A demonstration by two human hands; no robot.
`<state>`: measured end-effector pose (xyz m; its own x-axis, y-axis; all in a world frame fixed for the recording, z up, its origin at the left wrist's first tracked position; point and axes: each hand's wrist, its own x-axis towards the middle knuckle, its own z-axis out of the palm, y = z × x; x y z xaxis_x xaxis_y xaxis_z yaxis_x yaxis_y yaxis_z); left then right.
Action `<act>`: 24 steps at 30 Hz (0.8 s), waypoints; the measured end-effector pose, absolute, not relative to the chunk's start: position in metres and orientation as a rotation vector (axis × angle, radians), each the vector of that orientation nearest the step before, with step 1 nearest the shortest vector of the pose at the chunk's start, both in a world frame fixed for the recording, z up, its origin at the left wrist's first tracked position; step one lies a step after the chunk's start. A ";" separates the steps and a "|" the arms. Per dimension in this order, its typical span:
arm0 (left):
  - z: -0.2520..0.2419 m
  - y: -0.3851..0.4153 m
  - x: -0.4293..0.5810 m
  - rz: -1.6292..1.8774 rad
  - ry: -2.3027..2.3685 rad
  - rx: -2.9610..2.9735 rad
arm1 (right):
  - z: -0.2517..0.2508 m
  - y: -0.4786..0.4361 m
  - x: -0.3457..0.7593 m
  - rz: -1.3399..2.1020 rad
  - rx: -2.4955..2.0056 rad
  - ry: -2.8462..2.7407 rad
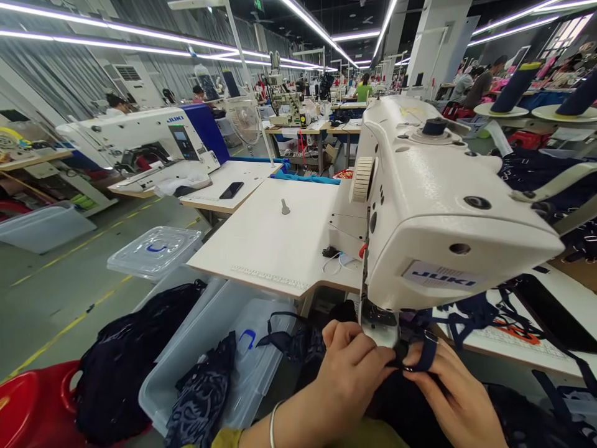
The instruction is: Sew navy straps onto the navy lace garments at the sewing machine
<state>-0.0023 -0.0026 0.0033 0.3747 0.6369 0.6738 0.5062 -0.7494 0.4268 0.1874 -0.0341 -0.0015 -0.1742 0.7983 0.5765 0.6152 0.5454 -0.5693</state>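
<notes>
White tabletop (256,239), sewing machine (448,186), yellow-lined floor (51,305); strip lights (357,35) overhead

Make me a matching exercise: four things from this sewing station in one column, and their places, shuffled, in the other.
Things
1. navy strap
2. bangle
3. ruler scale
4. nearest sewing machine

Places
A. along an edge of the white tabletop
B. against the fingers of the right hand
C. its head rising just beyond both hands
D. on the wrist of the left hand

Right pairs: 1-B, 2-D, 3-A, 4-C
</notes>
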 end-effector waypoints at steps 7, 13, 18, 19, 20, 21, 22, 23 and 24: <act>0.006 -0.008 -0.004 1.203 1.080 2.527 | -0.012 -0.036 0.186 0.131 -1.132 -1.898; 0.011 -0.007 -0.002 1.214 1.040 2.507 | -0.015 -0.038 0.184 0.055 -1.114 -1.902; 0.012 -0.006 0.000 1.171 1.046 2.512 | -0.016 -0.039 0.184 -0.012 -1.071 -1.943; 0.013 -0.006 0.000 1.166 1.043 2.508 | -0.016 -0.039 0.184 0.002 -1.068 -1.954; 0.013 -0.006 0.000 1.161 1.040 2.498 | -0.016 -0.039 0.184 0.018 -1.065 -1.956; 0.013 -0.006 0.000 1.153 1.040 2.484 | -0.016 -0.038 0.183 0.037 -1.066 -1.951; 0.013 -0.006 0.000 1.144 1.038 2.467 | -0.016 -0.038 0.183 0.050 -1.067 -1.942; 0.012 -0.006 0.000 1.137 1.037 2.446 | -0.016 -0.039 0.183 0.062 -1.072 -1.931; 0.012 -0.006 0.000 1.125 1.037 2.427 | -0.017 -0.039 0.183 0.080 -1.074 -1.924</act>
